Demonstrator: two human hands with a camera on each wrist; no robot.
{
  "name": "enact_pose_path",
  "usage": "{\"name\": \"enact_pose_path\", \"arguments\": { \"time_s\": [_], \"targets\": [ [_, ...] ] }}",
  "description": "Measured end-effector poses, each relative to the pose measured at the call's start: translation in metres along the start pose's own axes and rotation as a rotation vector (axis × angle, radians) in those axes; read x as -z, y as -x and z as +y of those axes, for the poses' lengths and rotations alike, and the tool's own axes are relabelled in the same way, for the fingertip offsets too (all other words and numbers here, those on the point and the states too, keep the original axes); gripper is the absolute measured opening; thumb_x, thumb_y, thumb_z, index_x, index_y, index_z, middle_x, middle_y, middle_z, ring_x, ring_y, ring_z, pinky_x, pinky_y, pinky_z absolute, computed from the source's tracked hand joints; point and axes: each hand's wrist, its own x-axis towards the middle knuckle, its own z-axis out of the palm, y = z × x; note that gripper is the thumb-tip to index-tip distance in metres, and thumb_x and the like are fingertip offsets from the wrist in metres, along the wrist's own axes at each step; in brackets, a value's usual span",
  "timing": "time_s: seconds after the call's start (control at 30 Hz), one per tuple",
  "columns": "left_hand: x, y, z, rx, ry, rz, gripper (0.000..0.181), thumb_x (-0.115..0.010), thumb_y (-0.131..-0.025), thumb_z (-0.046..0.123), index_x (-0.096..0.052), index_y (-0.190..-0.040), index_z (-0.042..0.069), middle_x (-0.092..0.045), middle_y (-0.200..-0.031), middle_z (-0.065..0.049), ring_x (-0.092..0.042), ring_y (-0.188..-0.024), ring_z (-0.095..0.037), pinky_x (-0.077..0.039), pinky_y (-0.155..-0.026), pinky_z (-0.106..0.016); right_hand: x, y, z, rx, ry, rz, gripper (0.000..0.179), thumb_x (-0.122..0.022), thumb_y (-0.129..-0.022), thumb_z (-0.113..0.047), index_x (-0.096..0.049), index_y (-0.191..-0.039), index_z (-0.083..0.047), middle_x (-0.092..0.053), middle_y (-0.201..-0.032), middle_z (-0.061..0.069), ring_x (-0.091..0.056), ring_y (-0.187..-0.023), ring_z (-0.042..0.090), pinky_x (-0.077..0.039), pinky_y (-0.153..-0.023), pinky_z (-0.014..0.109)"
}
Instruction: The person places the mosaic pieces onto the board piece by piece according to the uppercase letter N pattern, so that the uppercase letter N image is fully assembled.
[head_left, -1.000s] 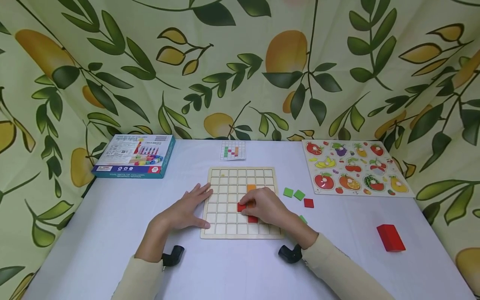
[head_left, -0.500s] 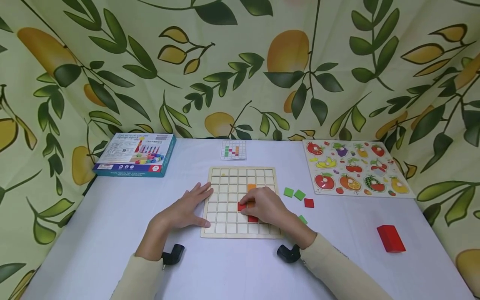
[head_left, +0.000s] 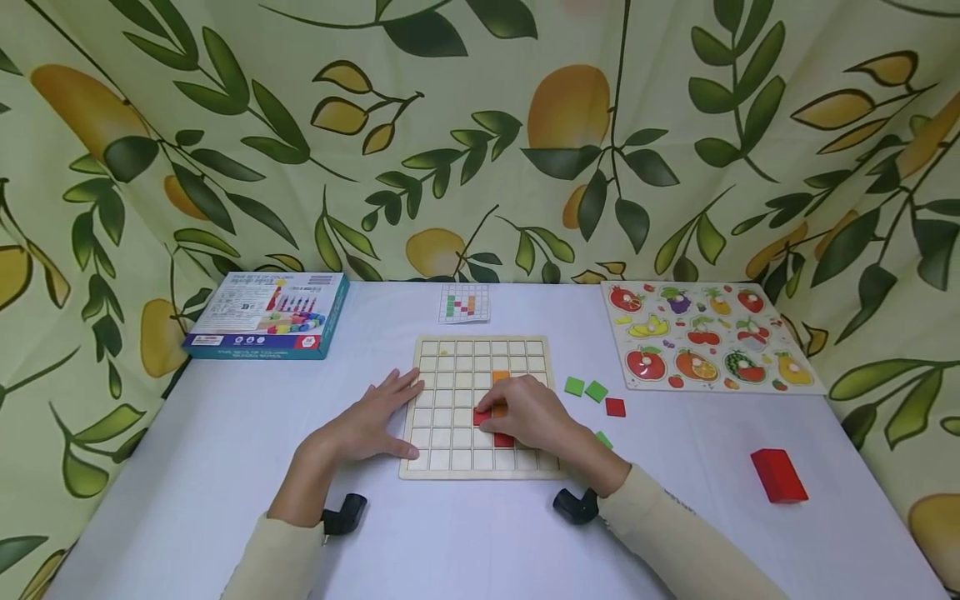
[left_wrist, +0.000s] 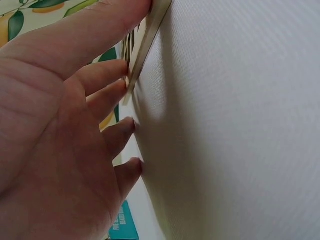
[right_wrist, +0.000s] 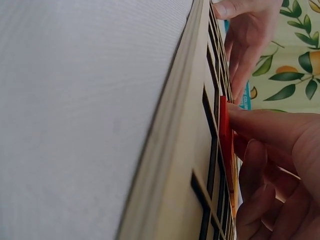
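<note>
A wooden grid board (head_left: 442,417) lies flat on the table, its square cells holding an orange tile (head_left: 500,377) and a red tile (head_left: 503,441). Over its middle, my right hand (head_left: 534,413) pinches another red tile (head_left: 480,418) between thumb and fingertips, right at a cell left of the orange column. Part of that column is hidden under the fingers. Seen from the right wrist, the held tile (right_wrist: 226,131) stands close against the grid bars. My left hand (head_left: 367,425) is spread along the board's left edge, thumb and fingers touching the rim (left_wrist: 148,42).
Right of the board lie several green tiles (head_left: 596,391) and a loose red tile (head_left: 615,407). A pattern card (head_left: 465,303) sits behind the board. Farther out are a boxed bead set (head_left: 266,317), a fruit puzzle board (head_left: 712,337) and a red block (head_left: 780,476).
</note>
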Motion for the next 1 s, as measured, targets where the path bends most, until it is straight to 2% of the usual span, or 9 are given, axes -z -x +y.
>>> {"name": "enact_pose_path", "arguments": {
  "time_s": [0.13,0.7,0.87,1.0],
  "targets": [
    [-0.001,0.001,-0.001,-0.012,-0.009,0.01,0.104,-0.091,-0.073,0.034,-0.037,-0.159,0.014,-0.02,-0.174,-0.003,-0.004,-0.163,-0.036,-0.008,-0.13,-0.062,-0.001,0.0,0.001,0.017,0.011,-0.001,0.018,-0.088,-0.08,-0.02,-0.083,-0.098,-0.02,-0.078,-0.099,-0.006,-0.061,-0.092,0.01,-0.049,-0.073,0.024],
    [-0.001,0.002,-0.004,-0.014,0.008,0.015,0.104,-0.091,-0.073,0.035,-0.037,-0.159,0.014,-0.019,-0.174,-0.004,-0.004,-0.163,-0.035,-0.007,-0.13,-0.062,0.001,-0.003,0.002,0.078,0.037,-0.009,0.018,-0.089,-0.08,-0.024,-0.083,-0.097,-0.022,-0.079,-0.098,-0.008,-0.057,-0.091,0.009,-0.05,-0.082,0.029],
    [-0.003,0.002,-0.004,-0.017,0.017,0.011,0.104,-0.091,-0.073,0.035,-0.037,-0.159,0.014,-0.019,-0.174,-0.003,-0.004,-0.163,-0.036,-0.007,-0.13,-0.062,0.005,-0.001,0.005,0.1,0.05,-0.048,0.021,-0.087,-0.082,-0.032,-0.081,-0.102,-0.027,-0.078,-0.101,-0.013,-0.052,-0.09,0.006,-0.047,-0.074,0.024],
    [-0.003,0.001,-0.005,-0.019,0.013,0.012,0.103,-0.09,-0.074,0.036,-0.037,-0.159,0.014,-0.019,-0.174,-0.003,-0.003,-0.163,-0.035,-0.007,-0.131,-0.062,0.01,0.003,0.009,0.112,0.029,-0.057,0.027,-0.084,-0.083,-0.037,-0.08,-0.109,-0.03,-0.076,-0.11,-0.015,-0.053,-0.098,0.005,-0.049,-0.08,0.025]
  ]
}}
